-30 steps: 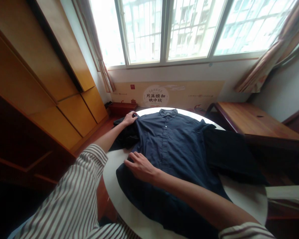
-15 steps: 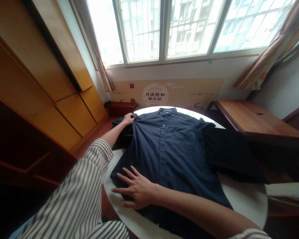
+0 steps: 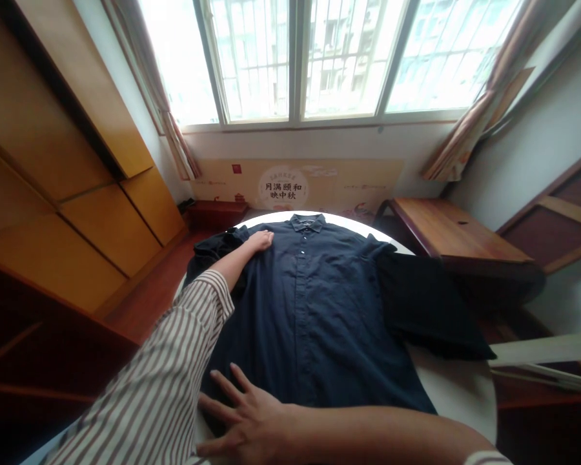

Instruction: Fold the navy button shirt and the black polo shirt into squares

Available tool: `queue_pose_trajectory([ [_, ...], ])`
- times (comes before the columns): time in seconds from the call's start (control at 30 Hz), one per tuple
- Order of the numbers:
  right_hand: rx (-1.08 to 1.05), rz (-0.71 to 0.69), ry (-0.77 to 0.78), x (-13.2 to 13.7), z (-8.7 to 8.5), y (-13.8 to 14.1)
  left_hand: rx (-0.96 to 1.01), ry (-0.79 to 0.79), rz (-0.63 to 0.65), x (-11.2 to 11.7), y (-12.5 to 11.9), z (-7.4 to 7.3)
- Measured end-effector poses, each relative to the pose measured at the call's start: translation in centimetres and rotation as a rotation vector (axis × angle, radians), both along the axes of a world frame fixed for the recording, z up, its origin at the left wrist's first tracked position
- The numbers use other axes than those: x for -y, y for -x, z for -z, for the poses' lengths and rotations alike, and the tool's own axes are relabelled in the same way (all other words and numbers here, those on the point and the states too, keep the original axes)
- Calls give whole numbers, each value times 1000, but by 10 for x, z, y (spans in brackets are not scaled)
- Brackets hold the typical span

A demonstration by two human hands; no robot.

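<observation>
I am pressing my right hand flat on the near left corner of the dark blue shirt, at the near edge of the round white table. My fingers are spreading wide open and gripping nothing. My left hand is resting on the shirt's shoulder towards the far left edge; I cannot tell whether it is pinching the cloth. The shirt is lying front up and buttoned, its collar pointing at the far edge and one sleeve hanging over the right edge.
</observation>
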State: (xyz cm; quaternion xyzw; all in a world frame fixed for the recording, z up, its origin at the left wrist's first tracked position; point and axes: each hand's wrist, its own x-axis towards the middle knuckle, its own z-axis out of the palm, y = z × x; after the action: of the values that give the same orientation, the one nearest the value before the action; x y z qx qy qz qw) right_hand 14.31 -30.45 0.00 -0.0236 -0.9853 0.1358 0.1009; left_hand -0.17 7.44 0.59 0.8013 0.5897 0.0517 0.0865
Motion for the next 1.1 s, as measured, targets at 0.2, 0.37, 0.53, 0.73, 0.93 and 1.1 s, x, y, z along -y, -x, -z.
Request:
queue_pose_trajectory([
  [0.2, -93, 124, 107, -77, -30, 9, -56, 46, -23, -19, 13, 3],
  [0.37, -22, 579, 22, -185, -25, 6, -77, 105, -54, -15, 21, 12],
  [0.53, 82, 538, 88, -161, 1, 2, -94, 170, -69, -19, 22, 8],
  [0.73, 24, 159, 220, -45, -16, -8, -95, 193, -74, -24, 21, 7],
  [0.93, -168, 113, 353, -86, -42, -29, -115, 182, -57, -19, 21, 9],
  [1.1, 27, 869, 58, -183, -28, -87, -144, 151, -53, -18, 23, 10],
])
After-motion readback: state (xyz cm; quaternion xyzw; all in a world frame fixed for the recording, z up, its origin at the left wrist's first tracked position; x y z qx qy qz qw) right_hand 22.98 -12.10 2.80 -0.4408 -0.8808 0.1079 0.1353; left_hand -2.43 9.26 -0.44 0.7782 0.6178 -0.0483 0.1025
